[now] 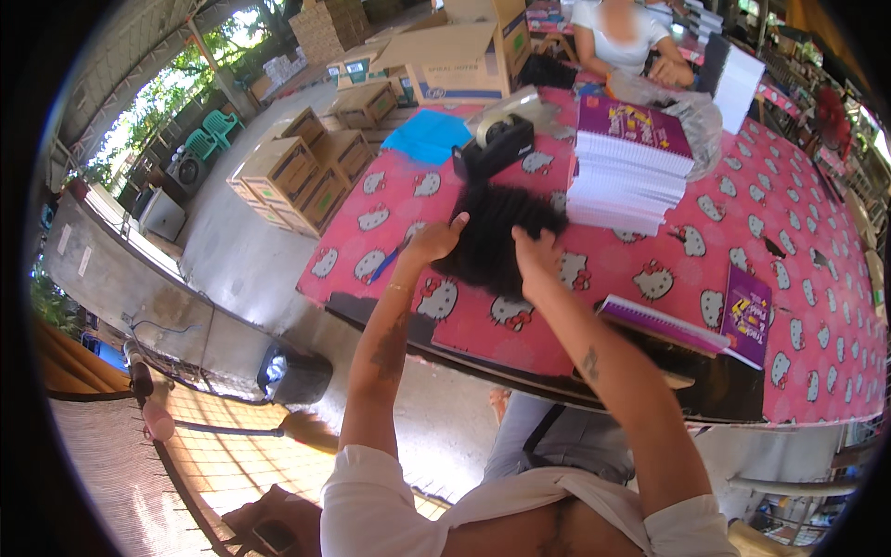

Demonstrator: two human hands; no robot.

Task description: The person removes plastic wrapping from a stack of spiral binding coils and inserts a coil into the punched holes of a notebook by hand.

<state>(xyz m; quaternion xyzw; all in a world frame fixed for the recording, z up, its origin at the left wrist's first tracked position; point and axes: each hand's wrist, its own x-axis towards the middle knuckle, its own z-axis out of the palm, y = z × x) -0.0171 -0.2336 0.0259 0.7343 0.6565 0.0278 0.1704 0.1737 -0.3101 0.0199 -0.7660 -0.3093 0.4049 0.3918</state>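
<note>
Both my hands grip a black bundle (490,243) with a ridged, fringed surface; its exact kind is unclear. It rests on or just above the pink patterned table cover (640,255). My left hand (434,243) has its thumb over the left side, while my right hand (536,256) is closed around the right side. Beside my left wrist lies a slim blue tool (383,265). Beyond the bundle stands a black tape dispenser (501,148). To the right rises a stack of spiral notebooks (624,176) with a purple cover on top.
Purple-covered notebooks (745,316) lie near the table's front right edge. A blue sheet (427,137) is at the far left, with cardboard boxes (306,172) on the floor beyond. Across the table sits another person (631,42) near a clear plastic bag (701,130).
</note>
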